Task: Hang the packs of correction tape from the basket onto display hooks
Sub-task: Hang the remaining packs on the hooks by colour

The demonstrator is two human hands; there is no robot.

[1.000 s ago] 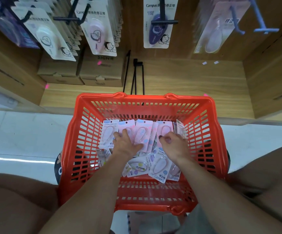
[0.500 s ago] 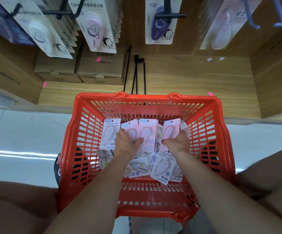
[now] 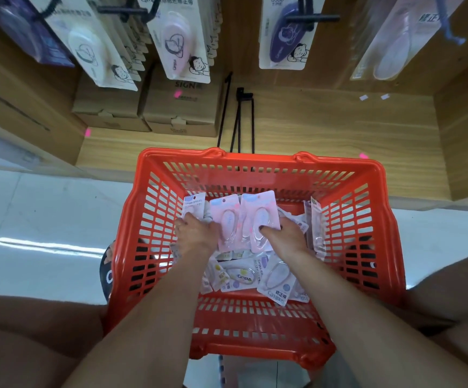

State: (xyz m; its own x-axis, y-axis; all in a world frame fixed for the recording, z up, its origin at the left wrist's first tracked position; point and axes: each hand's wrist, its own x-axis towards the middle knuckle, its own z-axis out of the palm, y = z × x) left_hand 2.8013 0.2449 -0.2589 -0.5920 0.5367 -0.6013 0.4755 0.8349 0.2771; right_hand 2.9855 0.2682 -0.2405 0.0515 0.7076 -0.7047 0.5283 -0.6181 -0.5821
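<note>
A fan of pink packs (image 3: pixel 245 219) is pinched at its lower edge by the right hand (image 3: pixel 284 236) inside the basket (image 3: pixel 255 161). The left hand (image 3: pixel 196 233) is curled on a neighbouring pack (image 3: pixel 193 204). The packs are judged light, stiff and slippery, best held by the card edges.

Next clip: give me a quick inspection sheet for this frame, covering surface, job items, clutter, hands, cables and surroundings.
Surface: wooden shelf base behind the basket; pale floor beneath.
Job's things: red basket holding loose correction tape packs; two pink packs stand upright between the hands.
Clutter: two cardboard boxes and spare black hooks on the shelf.
Grippers: left hand and right hand inside the basket, gripping the pink packs.
Cables: nothing seen.
Surroundings: display hooks above, already carrying hung packs.
</note>
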